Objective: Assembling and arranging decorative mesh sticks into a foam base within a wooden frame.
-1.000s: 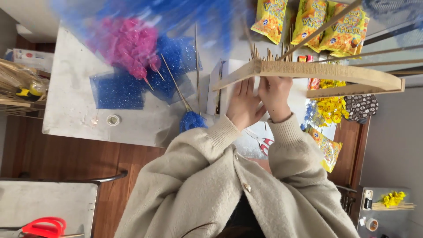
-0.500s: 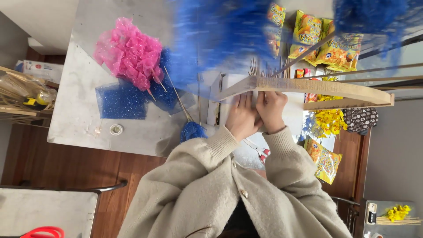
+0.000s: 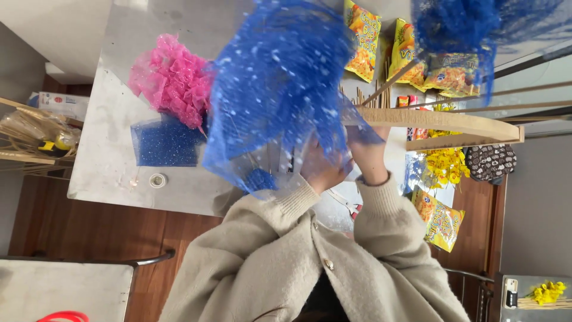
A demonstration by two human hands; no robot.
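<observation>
Mesh bundle (image 3: 173, 80) lies on table (image 3: 107, 173), left of mesh sheet (image 3: 280, 89).

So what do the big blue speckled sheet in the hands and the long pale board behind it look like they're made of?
Big blue speckled sheet: seemingly sheer mesh or netting, semi-transparent, dotted with pale flecks, crumpling softly between the left hand and right hand. Long pale board: probably unfinished wood, matte tan, straight-edged.

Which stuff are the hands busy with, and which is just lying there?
In use:
left hand
right hand
blue mesh piece

Lying about:
pink mesh bundle
snack bags
yellow flowers
tape roll
</observation>
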